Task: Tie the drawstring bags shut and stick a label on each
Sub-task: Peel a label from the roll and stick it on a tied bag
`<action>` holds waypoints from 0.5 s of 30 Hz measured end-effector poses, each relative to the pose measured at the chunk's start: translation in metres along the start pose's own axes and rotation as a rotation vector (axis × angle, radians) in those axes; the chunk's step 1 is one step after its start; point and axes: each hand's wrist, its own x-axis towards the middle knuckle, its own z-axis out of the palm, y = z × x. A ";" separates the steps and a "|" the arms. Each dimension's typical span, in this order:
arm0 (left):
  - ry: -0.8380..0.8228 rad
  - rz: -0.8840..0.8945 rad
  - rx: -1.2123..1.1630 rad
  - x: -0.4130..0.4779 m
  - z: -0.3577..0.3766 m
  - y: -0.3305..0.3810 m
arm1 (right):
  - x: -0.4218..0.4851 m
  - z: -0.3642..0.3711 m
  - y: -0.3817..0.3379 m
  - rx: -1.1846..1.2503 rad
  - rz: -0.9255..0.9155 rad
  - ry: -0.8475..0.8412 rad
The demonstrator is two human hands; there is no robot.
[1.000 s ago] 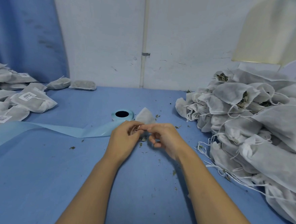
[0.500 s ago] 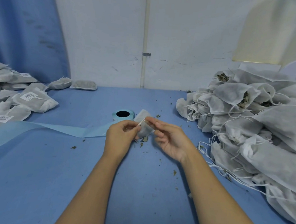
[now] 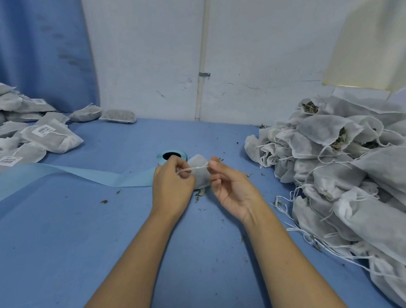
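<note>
Left hand (image 3: pixel 172 185) – drawstring (image 3: pixel 192 168) – right hand (image 3: pixel 233 189)

mostly soft, matt stuff on that bench

the bag (image 3: pixel 201 180) was thin non-woven cloth, matt and a bit see-through, with a twisted white drawstring (image 3: pixel 192 168). the pile of bags (image 3: pixel 363 177) looked like the same fuzzy fabric. the table cover (image 3: pixel 47 239) was smooth matt blue cloth, and the label backing strip (image 3: pixel 87 175) was slicker pale blue paper with a faint sheen. the labels (image 3: pixel 44 130) were plain white paper. the wall (image 3: pixel 144 53) was chalky, scuffed paint, the pipe (image 3: pixel 203 45) looked like smooth plastic, and its clip (image 3: pixel 204 74) was dull metal.
</note>
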 end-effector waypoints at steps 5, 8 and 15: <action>0.117 0.063 -0.241 0.001 -0.005 0.010 | -0.001 0.005 -0.002 -0.125 -0.053 0.011; 0.194 -0.024 -0.275 0.007 -0.012 0.006 | -0.001 0.003 -0.002 -0.311 -0.101 0.074; 0.230 -0.046 -0.436 0.007 -0.014 0.009 | 0.003 0.010 0.007 -0.493 -0.192 0.187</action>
